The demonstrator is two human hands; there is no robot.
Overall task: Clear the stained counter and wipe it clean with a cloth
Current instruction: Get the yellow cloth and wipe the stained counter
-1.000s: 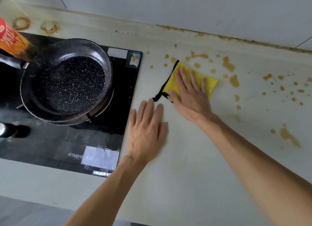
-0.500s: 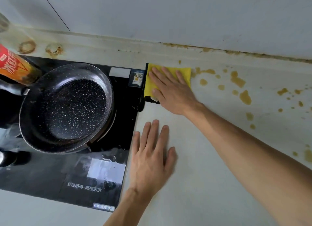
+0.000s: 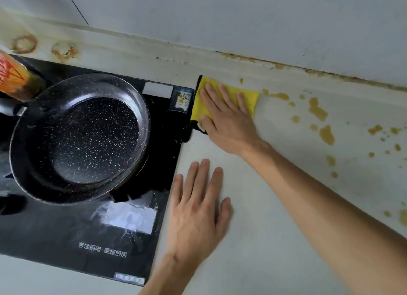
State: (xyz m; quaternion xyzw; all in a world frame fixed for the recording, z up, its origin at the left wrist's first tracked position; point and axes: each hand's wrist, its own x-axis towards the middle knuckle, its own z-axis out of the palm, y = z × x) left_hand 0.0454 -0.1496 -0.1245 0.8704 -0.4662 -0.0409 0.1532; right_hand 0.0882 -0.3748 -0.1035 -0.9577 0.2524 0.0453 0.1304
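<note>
— What is pressed against the pale stained counter (image 3: 275,206)?
— A yellow black-edged cloth (image 3: 248,96) is held flat under the right hand (image 3: 229,123), just beside the black glass cooktop (image 3: 66,239).
— And the left hand (image 3: 198,213)?
— It is laid flat on the counter, fingers straight. Brownish-yellow splatters (image 3: 326,134) are seen right of the cloth.

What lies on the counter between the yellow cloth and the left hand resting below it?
Nothing: in the head view, bare pale counter separates the yellow cloth from the left hand. Only the cloth's black loop hangs there.

Head view, steeply down, close over counter (image 3: 275,239)
</note>
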